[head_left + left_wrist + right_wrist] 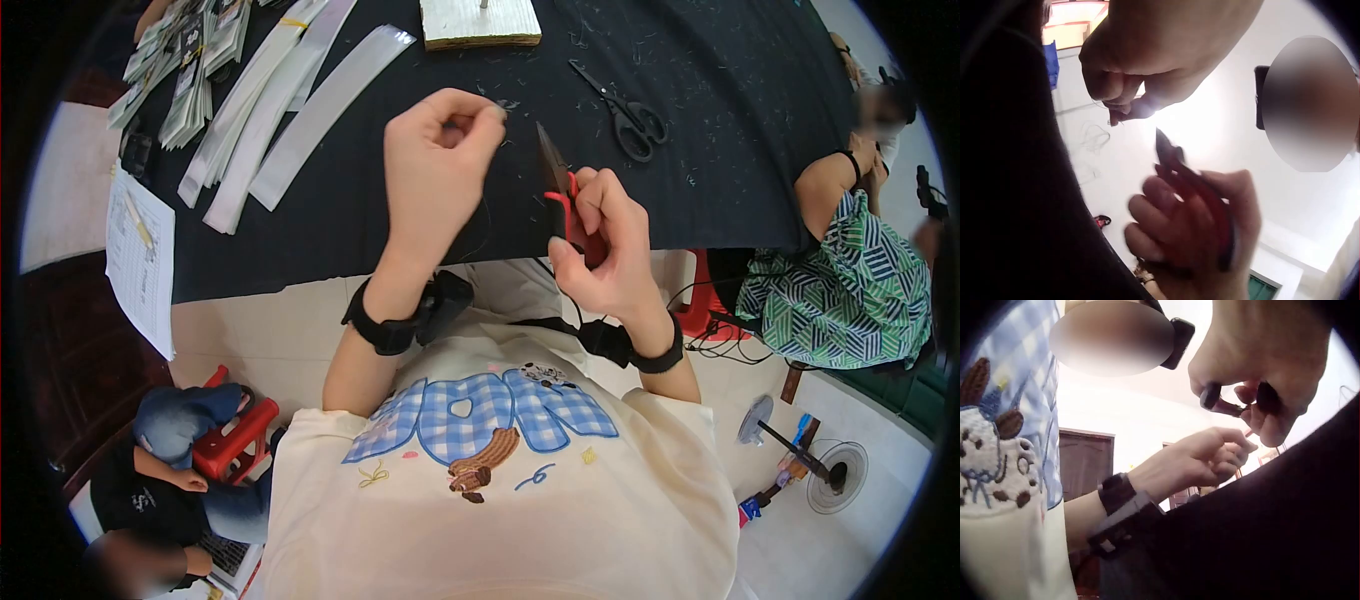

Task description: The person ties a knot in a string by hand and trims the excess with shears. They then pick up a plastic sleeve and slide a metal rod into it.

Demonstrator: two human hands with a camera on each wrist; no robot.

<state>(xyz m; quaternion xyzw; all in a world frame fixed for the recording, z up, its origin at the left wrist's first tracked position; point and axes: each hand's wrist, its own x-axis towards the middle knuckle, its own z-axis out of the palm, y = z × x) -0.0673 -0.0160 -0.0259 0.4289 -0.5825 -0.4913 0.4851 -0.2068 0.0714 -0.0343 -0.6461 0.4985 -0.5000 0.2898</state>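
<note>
My left hand (440,150) is raised over the black-covered table, thumb and forefinger pinching a small wispy bit of thin thread (508,104). In the left wrist view, fine pale loops hang below those fingertips. To the right, my right hand (610,240) grips red-handled scissors (556,172), its fingers curled round the handles. The blades point away from me, a short gap from the left fingertips. In the right wrist view, the handle loops (1213,399) show within the right hand, and much of the blades is hidden.
Black scissors (632,122) lie on the black cloth (700,120) among scattered thread clippings. A white block (480,25) stands at the back. Long clear plastic strips (330,115), bundled packets (190,100) and a written sheet (140,260) lie left. People sit at both sides.
</note>
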